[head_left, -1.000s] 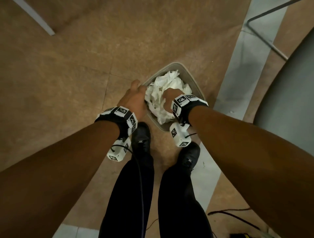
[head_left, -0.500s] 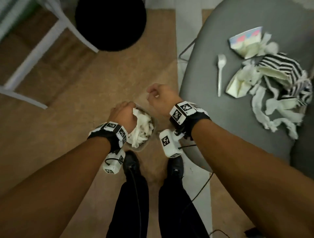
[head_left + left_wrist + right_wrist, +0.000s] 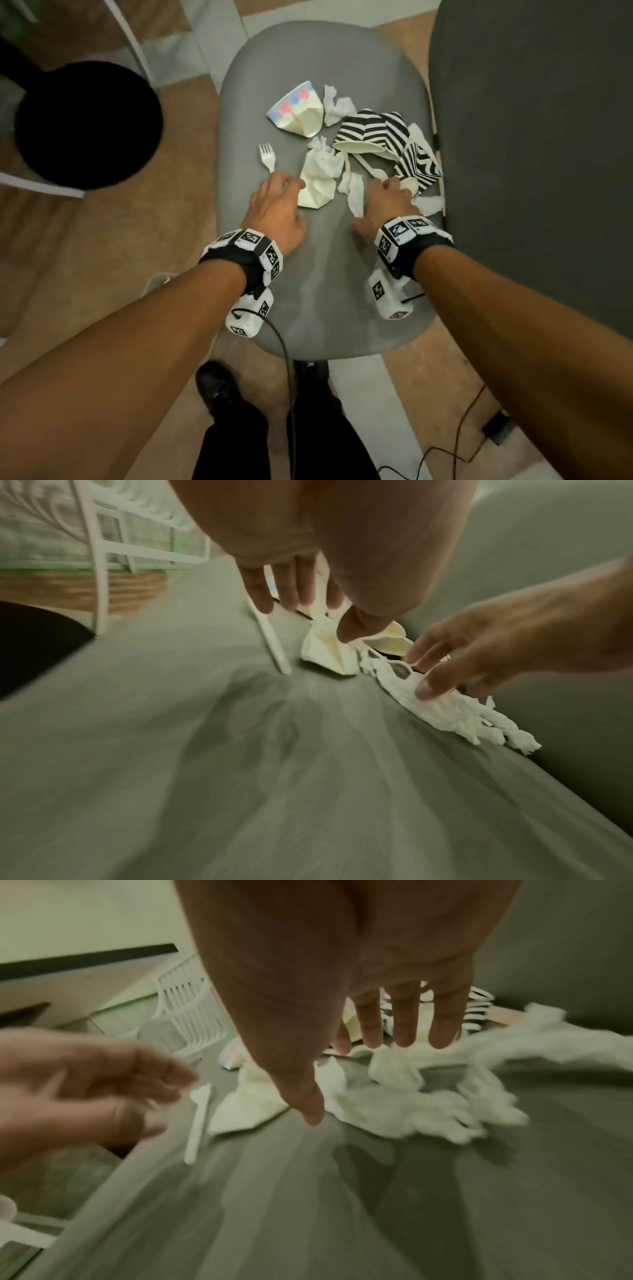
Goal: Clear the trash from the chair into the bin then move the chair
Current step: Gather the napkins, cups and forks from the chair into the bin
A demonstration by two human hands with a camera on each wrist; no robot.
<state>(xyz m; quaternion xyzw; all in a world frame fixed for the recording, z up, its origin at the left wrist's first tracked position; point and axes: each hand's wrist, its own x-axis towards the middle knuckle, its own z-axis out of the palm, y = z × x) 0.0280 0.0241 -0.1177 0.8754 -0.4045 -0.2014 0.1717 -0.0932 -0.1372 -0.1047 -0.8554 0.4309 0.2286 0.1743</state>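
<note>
Trash lies on the grey chair seat (image 3: 322, 301): a crushed cream paper cup (image 3: 317, 186), a white plastic fork (image 3: 268, 157), a cup with pink and blue dots (image 3: 298, 111), zebra-striped cups (image 3: 376, 135) and torn white tissue (image 3: 354, 193). My left hand (image 3: 277, 202) hovers open over the fork's handle and the cream cup's left edge. In the left wrist view its fingers (image 3: 291, 588) spread above the fork (image 3: 272, 642). My right hand (image 3: 387, 202) reaches open over the tissue strips (image 3: 404, 1104), fingers (image 3: 404, 1020) straight. Neither hand holds anything. The bin is out of view.
The chair's dark backrest (image 3: 534, 154) rises at the right. A black round stool (image 3: 85, 123) with white chair legs (image 3: 130, 44) stands at the left on the brown floor. Cables (image 3: 459, 442) trail on the floor near my feet (image 3: 219, 390).
Both hands left the bin, where the left held its rim and the right pressed tissue down. They swung right and forward onto the chair seat and opened over the remaining trash.
</note>
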